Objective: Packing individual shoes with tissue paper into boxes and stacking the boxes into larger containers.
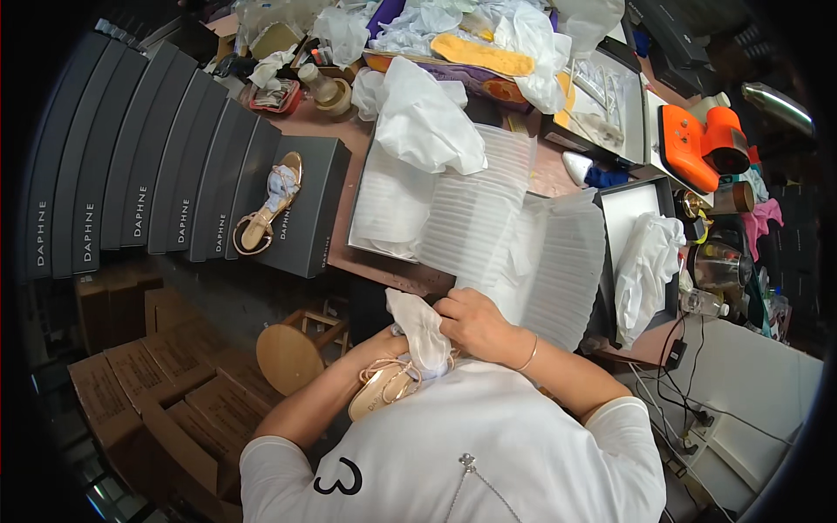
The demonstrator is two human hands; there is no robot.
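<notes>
On the held sandal (390, 381), printed lettering (376, 401).

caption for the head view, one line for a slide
Right hand pinching white wrapping at a strappy gold sandal, left hand partly hidden, before a cluttered table.

A crowded pinkish tabletop (397, 274). Toward its left edge sits an open dark box (375, 252) lined with white paper; ribbed white sheets (479, 209) overlap it and reach the near edge. At the right edge, a second dark box (621, 213) holds crumpled white paper. Toward the far edge: a purple box (462, 77) heaped with wrapping. Toward the far left corner: a red container (277, 101).
</notes>
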